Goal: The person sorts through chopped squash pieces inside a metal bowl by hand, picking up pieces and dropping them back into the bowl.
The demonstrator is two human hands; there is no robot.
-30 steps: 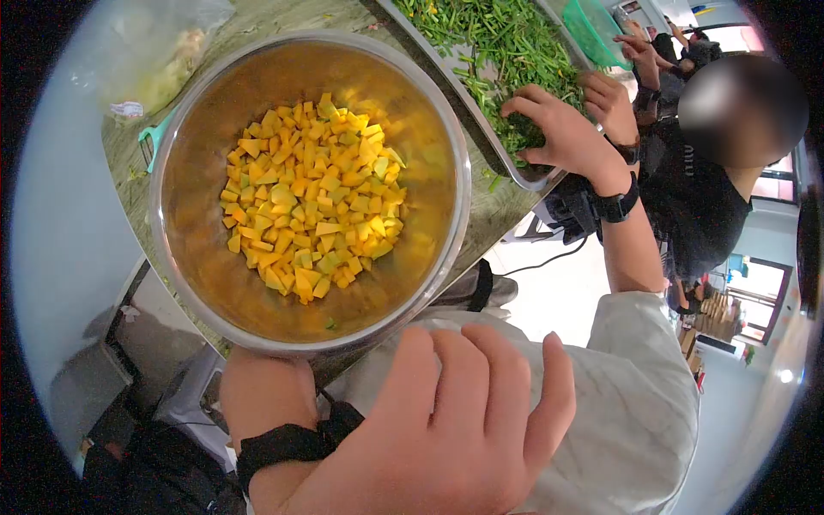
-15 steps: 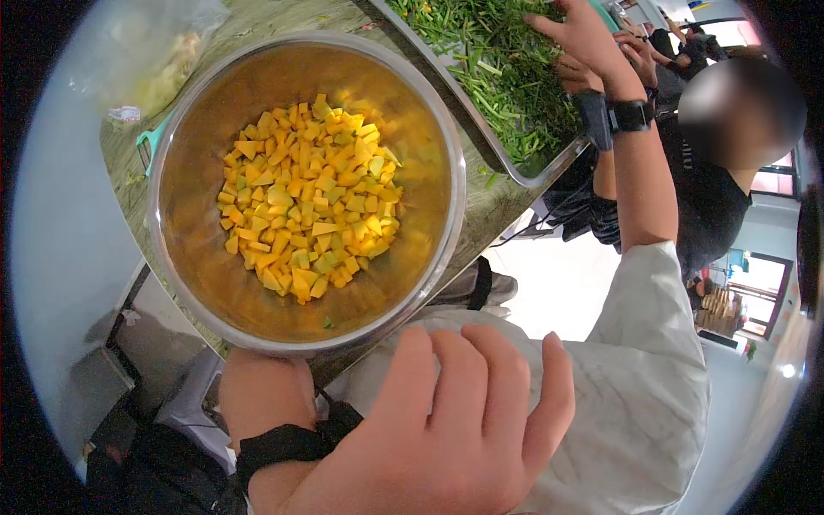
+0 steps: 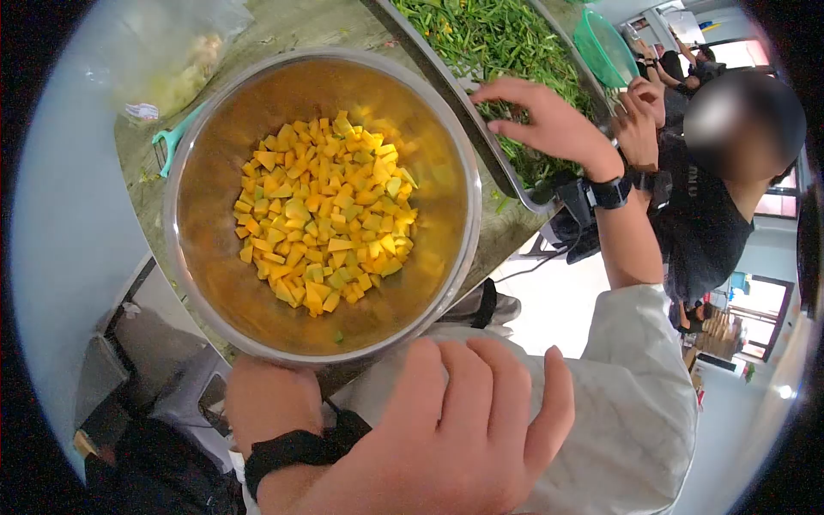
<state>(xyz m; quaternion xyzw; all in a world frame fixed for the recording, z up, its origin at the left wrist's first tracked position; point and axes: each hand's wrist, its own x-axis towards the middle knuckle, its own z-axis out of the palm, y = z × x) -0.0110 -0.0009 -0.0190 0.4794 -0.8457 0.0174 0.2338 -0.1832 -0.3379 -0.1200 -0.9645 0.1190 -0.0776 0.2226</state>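
A large steel bowl (image 3: 193, 283) on the patterned table holds many orange-yellow diced pieces (image 3: 326, 215). My left hand (image 3: 463, 421) is close to the camera below the bowl, fingers spread and slightly curled, with nothing visible in them; a black band (image 3: 292, 451) is at the wrist. My right hand (image 3: 549, 124), with a dark watch on the wrist, is over the near edge of the metal tray (image 3: 446, 94). Its thumb and fingers are apart and hold nothing visible. Chopped greens (image 3: 489, 43) fill the tray.
A co-worker in black (image 3: 708, 202) is at the right, hands (image 3: 639, 124) beside the tray. Behind the tray stands a green basket (image 3: 603, 50). A turquoise peeler (image 3: 174, 142) and a plastic bag (image 3: 172, 60) are left of the bowl.
My right hand has moved from over the greens toward the tray's near edge. The view has shifted slightly, and the green basket and the co-worker's hands show more fully.
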